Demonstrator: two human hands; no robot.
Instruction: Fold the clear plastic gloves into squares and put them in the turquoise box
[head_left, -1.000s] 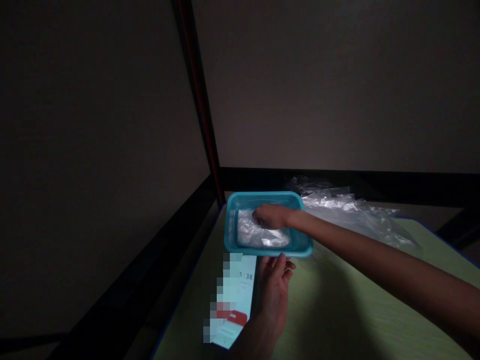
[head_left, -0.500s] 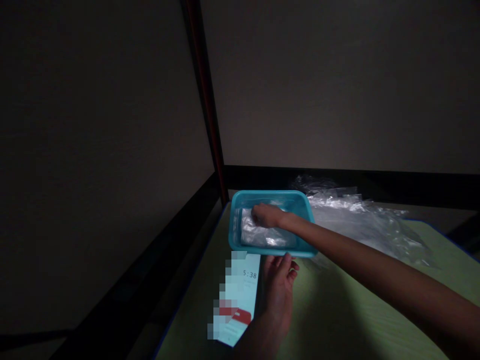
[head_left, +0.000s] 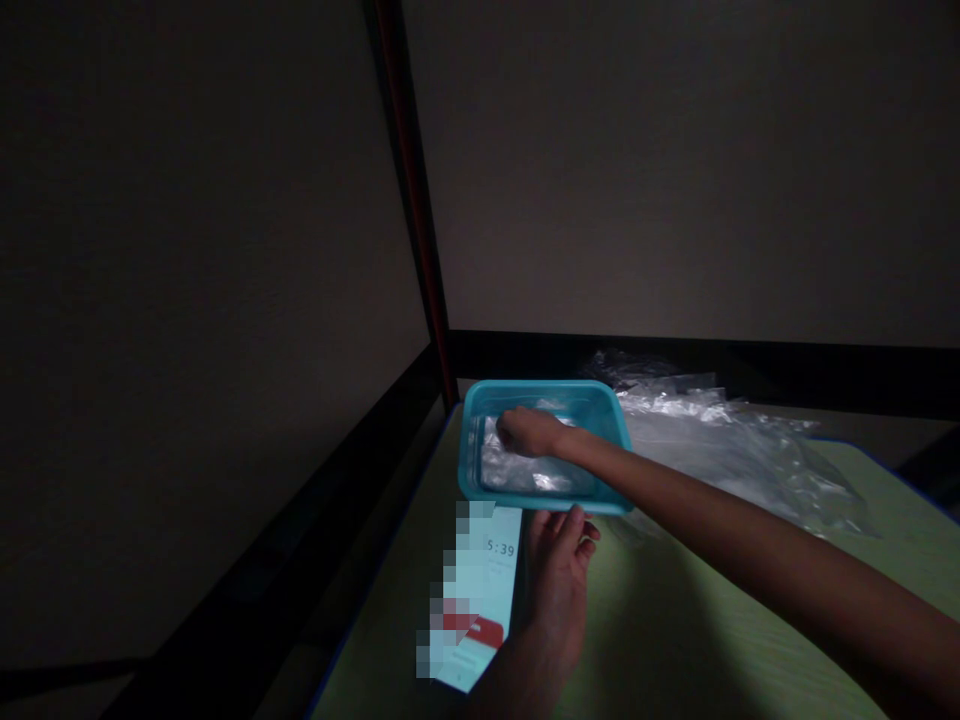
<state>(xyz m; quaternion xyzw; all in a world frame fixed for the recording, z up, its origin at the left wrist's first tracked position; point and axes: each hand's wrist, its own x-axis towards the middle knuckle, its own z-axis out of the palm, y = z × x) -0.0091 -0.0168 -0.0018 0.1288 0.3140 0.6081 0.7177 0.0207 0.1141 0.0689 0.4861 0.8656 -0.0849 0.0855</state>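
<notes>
Plastic packet (head_left: 525, 475) lies inside the blue tub (head_left: 544, 386), just below the frame's centre. The right hand (head_left: 527, 432) is curled over it; whether it grips, I cannot tell. The left hand (head_left: 561, 560), fingers loosely apart, is at the tub's near side, beside a lit phone (head_left: 480, 600).

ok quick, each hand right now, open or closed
Left hand: loosely open, by the turquoise tub.
Right hand: curled over clear plastic inside; grip cannot be told.
</notes>
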